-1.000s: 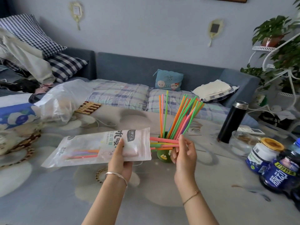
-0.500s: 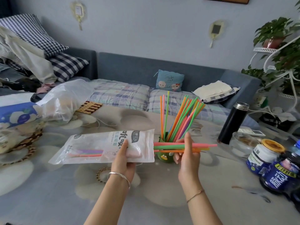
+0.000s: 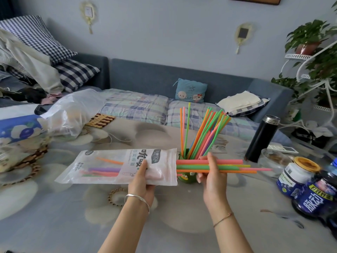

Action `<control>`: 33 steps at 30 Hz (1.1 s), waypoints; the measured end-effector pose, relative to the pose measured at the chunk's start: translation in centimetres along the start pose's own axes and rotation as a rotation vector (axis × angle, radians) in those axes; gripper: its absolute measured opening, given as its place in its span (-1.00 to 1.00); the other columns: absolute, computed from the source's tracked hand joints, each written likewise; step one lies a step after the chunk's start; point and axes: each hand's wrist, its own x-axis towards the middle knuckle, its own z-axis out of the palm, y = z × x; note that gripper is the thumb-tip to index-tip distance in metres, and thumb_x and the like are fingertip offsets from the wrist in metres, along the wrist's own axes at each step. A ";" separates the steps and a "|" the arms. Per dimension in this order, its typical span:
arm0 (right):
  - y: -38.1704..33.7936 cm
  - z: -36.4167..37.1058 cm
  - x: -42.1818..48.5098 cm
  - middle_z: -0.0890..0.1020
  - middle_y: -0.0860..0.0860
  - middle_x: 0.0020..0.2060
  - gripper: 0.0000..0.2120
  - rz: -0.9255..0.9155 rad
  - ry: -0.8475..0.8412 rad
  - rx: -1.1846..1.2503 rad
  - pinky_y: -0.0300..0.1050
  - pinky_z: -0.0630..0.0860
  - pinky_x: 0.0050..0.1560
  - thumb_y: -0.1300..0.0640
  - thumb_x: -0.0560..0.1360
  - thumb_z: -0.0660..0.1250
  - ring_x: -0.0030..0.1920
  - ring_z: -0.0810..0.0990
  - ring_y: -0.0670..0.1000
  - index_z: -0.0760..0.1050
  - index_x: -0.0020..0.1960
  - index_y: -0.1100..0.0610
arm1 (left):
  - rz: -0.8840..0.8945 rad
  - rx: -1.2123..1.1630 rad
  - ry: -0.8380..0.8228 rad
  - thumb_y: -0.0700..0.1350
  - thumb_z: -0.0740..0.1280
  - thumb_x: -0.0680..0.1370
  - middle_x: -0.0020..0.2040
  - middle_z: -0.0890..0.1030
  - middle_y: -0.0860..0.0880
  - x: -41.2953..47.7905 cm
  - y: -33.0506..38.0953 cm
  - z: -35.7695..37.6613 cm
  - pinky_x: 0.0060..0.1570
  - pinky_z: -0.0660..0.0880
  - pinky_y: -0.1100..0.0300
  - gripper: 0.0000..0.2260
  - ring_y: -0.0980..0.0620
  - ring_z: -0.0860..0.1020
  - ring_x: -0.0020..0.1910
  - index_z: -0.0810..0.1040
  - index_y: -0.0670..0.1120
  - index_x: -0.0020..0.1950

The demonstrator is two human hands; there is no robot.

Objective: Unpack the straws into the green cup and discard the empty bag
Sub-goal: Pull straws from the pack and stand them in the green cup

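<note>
My left hand grips the white straw bag level above the table, its open mouth facing right. Several coloured straws still lie inside the bag. My right hand holds a bundle of straws drawn sideways out of the bag's mouth, their tips pointing right. Behind the hands stands the green cup, mostly hidden, with several upright straws fanning out of it.
A black flask, a glass dish, a jar with a yellow lid and dark blue bottles crowd the table's right side. A crumpled plastic bag and a wooden trivet lie at back left. A sofa runs behind.
My right hand has pulled the bundle of straws further right out of the bag. The left hand keeps the bag in about the same place.
</note>
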 end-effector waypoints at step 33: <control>-2.4 0.5 9.1 0.57 0.05 -0.39 -0.64 -0.291 -0.299 -1.117 -0.16 0.48 -0.37 -0.06 0.53 0.23 -0.42 0.53 -0.02 0.58 -0.14 0.23 | -0.030 -0.041 0.038 -0.15 0.22 0.59 -0.25 0.63 -0.02 -0.8 1.5 0.7 -0.64 0.47 0.28 -0.91 0.12 0.61 -0.54 0.46 -0.09 0.08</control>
